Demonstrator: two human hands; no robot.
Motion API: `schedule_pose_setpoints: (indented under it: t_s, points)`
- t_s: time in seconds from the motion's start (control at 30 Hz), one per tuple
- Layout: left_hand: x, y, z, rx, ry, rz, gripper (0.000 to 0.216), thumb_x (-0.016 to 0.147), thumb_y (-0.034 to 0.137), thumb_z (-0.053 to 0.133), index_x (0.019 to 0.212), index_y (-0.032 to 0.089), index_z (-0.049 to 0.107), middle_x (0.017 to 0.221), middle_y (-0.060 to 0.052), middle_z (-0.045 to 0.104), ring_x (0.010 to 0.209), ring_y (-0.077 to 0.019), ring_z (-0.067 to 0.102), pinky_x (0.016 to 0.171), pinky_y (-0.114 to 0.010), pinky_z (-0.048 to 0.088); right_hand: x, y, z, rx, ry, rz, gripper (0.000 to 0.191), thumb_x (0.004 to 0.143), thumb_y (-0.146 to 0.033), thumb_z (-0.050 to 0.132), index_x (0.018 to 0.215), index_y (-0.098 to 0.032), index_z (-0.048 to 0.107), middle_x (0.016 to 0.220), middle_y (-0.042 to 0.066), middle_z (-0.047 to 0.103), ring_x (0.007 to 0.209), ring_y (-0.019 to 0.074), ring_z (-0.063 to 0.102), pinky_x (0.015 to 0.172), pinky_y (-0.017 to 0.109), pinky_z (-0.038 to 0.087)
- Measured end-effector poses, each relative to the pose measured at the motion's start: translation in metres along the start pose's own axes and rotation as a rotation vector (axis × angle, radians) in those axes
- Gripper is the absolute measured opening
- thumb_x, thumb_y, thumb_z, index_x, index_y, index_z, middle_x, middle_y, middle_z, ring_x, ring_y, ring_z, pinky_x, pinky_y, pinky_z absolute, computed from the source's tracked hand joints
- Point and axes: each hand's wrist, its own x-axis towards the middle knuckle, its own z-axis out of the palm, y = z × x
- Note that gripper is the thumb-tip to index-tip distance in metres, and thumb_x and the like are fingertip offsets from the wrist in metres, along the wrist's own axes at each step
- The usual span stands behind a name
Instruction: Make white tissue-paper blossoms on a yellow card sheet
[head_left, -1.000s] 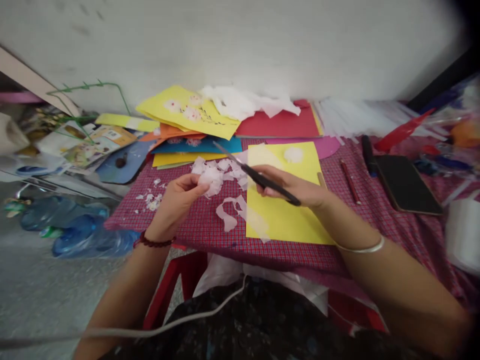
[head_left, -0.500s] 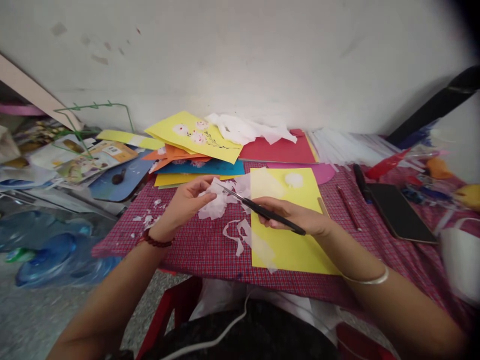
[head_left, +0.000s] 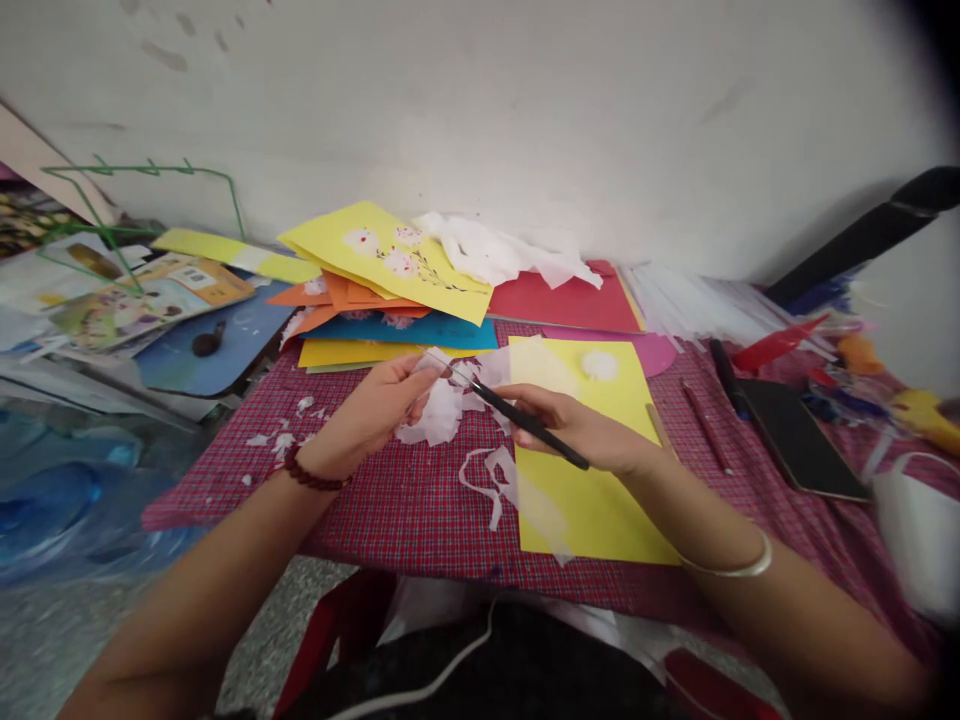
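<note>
My left hand [head_left: 375, 405] pinches a thin white piece of tissue paper [head_left: 441, 412] between thumb and fingers, held just above the checked cloth. My right hand [head_left: 577, 428] grips black-handled scissors [head_left: 536, 430], seen nearly edge-on. Their thin metal blades point left and meet the tissue close to my left fingertips; how far they are apart is hard to see. Beneath my right hand lies a yellow sheet [head_left: 600, 515], with a white fluffy round piece [head_left: 600, 365] near its top. A cut tissue strip [head_left: 481, 487] curls on the cloth beside the sheet.
Small white scraps [head_left: 281, 442] lie left on the checked tablecloth [head_left: 390, 510]. Behind are stacked coloured papers [head_left: 397, 335], a yellow card with flowers [head_left: 442, 290] and crumpled white tissue [head_left: 502, 255]. Rightward lie a pencil [head_left: 707, 427] and a black notebook [head_left: 799, 440].
The view has shifted slightly. My left fingers have turned and closed in nearer the scissors' tip, covering more of the tissue. Both hands keep hold of the same things.
</note>
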Motion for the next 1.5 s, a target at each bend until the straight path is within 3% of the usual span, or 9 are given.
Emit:
schedule_pose_setpoints:
  t_s: [0.13,0.33,0.43,0.53,0.87,1.03,1.17,1.3,1.5]
  points:
    - [0.004,-0.009,-0.001,-0.017,-0.007,0.014,0.031,0.082,0.039,0.068,0.065,0.02,0.051,0.045,0.007,0.043,0.038,-0.0057,0.033,0.039,-0.02,0.025,0.001,0.005,0.007,-0.031,0.069,0.026,0.063,0.084,-0.043,0.071,0.139,-0.019,0.05,0.095,0.003,0.059,0.079,0.014,0.053,0.07,0.03,0.045]
    - [0.004,-0.012,0.001,-0.046,-0.019,-0.012,0.035,0.079,0.039,0.07,0.057,0.02,0.05,0.043,0.004,0.045,0.039,-0.0075,0.037,0.04,-0.021,0.027,-0.003,0.005,0.007,-0.012,0.093,0.018,0.064,0.08,-0.042,0.075,0.137,-0.024,0.053,0.125,0.007,0.061,0.105,0.0205,0.058,0.09,0.036,0.046]
    - [0.004,-0.012,0.003,-0.076,-0.035,-0.028,0.037,0.08,0.041,0.07,0.056,0.02,0.049,0.042,0.005,0.043,0.038,-0.007,0.035,0.039,-0.021,0.025,-0.004,0.006,0.005,0.042,0.064,0.048,0.064,0.082,-0.044,0.073,0.138,-0.021,0.052,0.106,0.005,0.063,0.087,0.0162,0.056,0.075,0.031,0.046]
    - [0.004,-0.015,0.005,-0.103,-0.043,-0.037,0.037,0.08,0.041,0.071,0.058,0.02,0.05,0.042,0.005,0.043,0.038,-0.0066,0.033,0.04,-0.021,0.026,-0.004,0.008,0.003,0.103,0.044,0.068,0.066,0.082,-0.045,0.073,0.138,-0.018,0.053,0.082,0.0,0.054,0.071,0.012,0.047,0.06,0.026,0.038]
    - [0.002,-0.016,-0.003,-0.146,-0.046,-0.1,0.026,0.074,0.034,0.076,0.068,0.019,0.054,0.046,0.006,0.049,0.038,-0.006,0.038,0.039,-0.02,0.03,-0.006,0.008,0.001,0.138,0.053,0.128,0.062,0.085,-0.046,0.071,0.138,-0.019,0.054,0.065,-0.005,0.049,0.054,0.0079,0.039,0.048,0.024,0.028]
    - [0.003,-0.015,-0.012,-0.268,0.041,-0.096,0.019,0.065,0.022,0.075,0.069,0.02,0.057,0.048,0.005,0.053,0.037,-0.0064,0.042,0.04,-0.02,0.033,-0.006,0.007,-0.001,0.064,0.017,0.095,0.062,0.086,-0.05,0.068,0.135,-0.016,0.051,0.087,0.003,0.06,0.071,0.0126,0.049,0.058,0.026,0.04]
    - [0.005,-0.014,-0.011,-0.308,0.168,-0.03,0.016,0.064,0.017,0.076,0.066,0.019,0.06,0.055,0.003,0.057,0.044,-0.0081,0.05,0.043,-0.021,0.038,-0.007,0.003,-0.004,-0.012,-0.027,0.04,0.065,0.09,-0.054,0.061,0.139,-0.015,0.044,0.113,0.011,0.058,0.093,0.0193,0.053,0.074,0.031,0.046]
    - [0.006,-0.014,-0.009,-0.346,0.282,0.066,0.016,0.064,0.018,0.08,0.066,0.018,0.064,0.061,0.002,0.063,0.05,-0.0081,0.055,0.049,-0.02,0.044,-0.009,0.0,-0.007,-0.067,-0.048,0.047,0.067,0.09,-0.055,0.06,0.14,-0.014,0.043,0.115,0.012,0.058,0.097,0.0213,0.054,0.077,0.033,0.048]
    - [0.008,-0.018,-0.009,-0.474,0.278,0.132,0.018,0.062,0.019,0.085,0.068,0.019,0.068,0.065,0.003,0.068,0.059,-0.0094,0.061,0.059,-0.022,0.051,-0.01,-0.002,-0.006,-0.143,-0.054,0.073,0.065,0.087,-0.052,0.066,0.139,-0.018,0.047,0.114,0.01,0.063,0.097,0.0217,0.057,0.079,0.033,0.05]
